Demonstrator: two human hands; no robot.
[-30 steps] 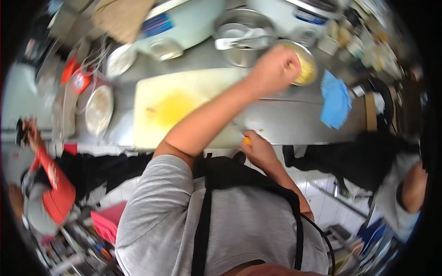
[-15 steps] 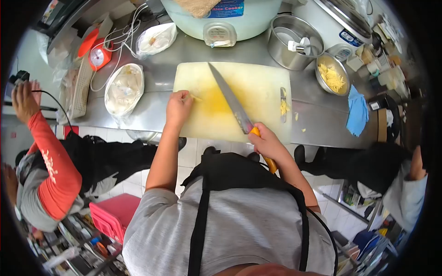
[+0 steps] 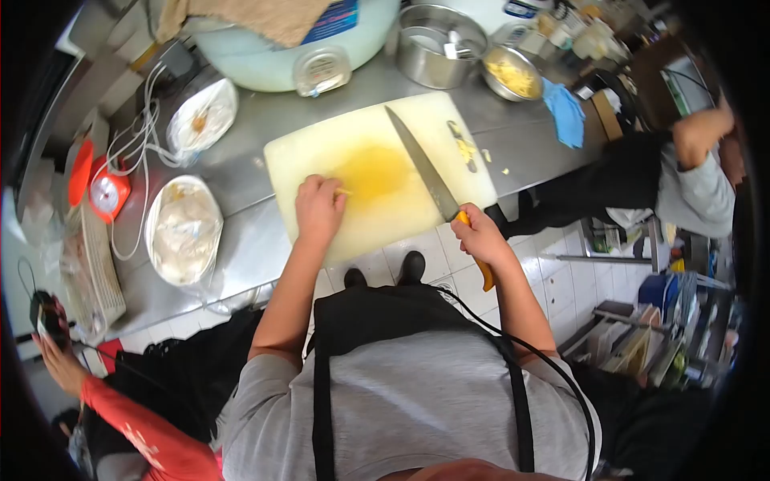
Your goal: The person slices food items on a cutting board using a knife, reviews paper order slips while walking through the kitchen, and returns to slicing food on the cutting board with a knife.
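Observation:
A large kitchen knife with a yellow handle is in my right hand, its blade lying across the right part of the white cutting board and pointing away from me. My left hand is closed over the board's left half. A small pale yellow strip shows at its fingertips. A yellow stain spreads over the middle of the board, just beyond that hand. Several pale yellow bits lie in and around the board's handle slot at the right.
Behind the board are a steel pot, a metal bowl of yellow shreds and a blue cloth. Leftward stand plastic-covered containers, an orange scale and cables. A person in red sleeves is at left, another person at right.
My view has turned, so the board looks tilted and lies farther left. My left hand sits slightly farther in over the board. The knife stays in my right hand, its blade still on the board.

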